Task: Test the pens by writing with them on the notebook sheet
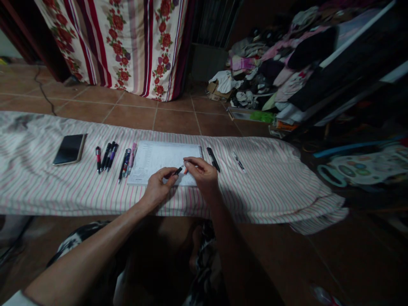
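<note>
Striped cloth (pixel 267 182) underneath; notebook (pixel 159 157) on it, approx. mid. L hand (pixel 160 185) nr notebook's near edge, R hand (pixel 204 172) just beside; both grips narrow. L pinches small black piece (pixel 178 171), R small orange piece (pixel 185 170), partly hidden. Both pcs. above notebook's near half.

Our Two Hands Close Together

We reach both arms out in front of us. Our left arm (pixel 92 250) slants in from the side, and our right arm (pixel 228 238) goes up more steeply. Our left hand (pixel 158 185) and right hand (pixel 205 173) both pinch, fingertips near each other.
</note>
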A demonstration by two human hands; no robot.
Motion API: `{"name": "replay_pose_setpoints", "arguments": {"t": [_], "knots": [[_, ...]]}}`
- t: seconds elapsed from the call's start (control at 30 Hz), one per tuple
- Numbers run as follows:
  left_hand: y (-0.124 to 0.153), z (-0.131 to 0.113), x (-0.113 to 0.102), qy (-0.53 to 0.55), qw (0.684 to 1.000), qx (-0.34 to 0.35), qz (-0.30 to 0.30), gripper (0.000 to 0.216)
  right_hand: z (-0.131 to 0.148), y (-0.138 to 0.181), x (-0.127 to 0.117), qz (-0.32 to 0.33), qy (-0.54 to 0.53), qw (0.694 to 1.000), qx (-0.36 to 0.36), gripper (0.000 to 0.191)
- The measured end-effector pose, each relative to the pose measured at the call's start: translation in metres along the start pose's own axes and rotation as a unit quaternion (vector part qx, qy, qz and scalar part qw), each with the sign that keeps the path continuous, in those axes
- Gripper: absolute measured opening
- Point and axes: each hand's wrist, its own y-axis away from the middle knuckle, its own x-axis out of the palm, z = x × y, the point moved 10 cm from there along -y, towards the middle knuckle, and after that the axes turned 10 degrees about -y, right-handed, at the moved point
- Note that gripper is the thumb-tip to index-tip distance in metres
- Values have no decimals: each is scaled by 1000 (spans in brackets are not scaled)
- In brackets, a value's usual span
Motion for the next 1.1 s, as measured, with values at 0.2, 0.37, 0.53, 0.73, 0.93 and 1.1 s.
{"name": "replay_pose_setpoints", "arguments": {"t": [0.2, 0.37, 0.53, 0.73, 0.93, 1.1], "knots": [[-1, 2, -3, 19, 1000, -9, -4, 24, 7, 6, 17, 69, 71, 994, -38, 18], [-1, 8, -4, 63, 997, -45, 2, 25, 11, 10, 26, 94, 113, 987, -61, 24], [2, 2, -12, 114, 992, -49, -1, 28, 16, 16, 37, 96, 118, 986, -70, 30], [12, -15, -33, 90, 995, -17, -38, 20, 31, 28, 41, 39, 69, 995, -62, 24], [41, -69, -54, 14, 997, 72, -16, 20, 53, 43, 17, -58, 4, 998, -25, 27], [122, -123, -88, 46, 991, 127, -11, 20, 73, 53, -20, -152, -80, 985, -20, 35]]}}
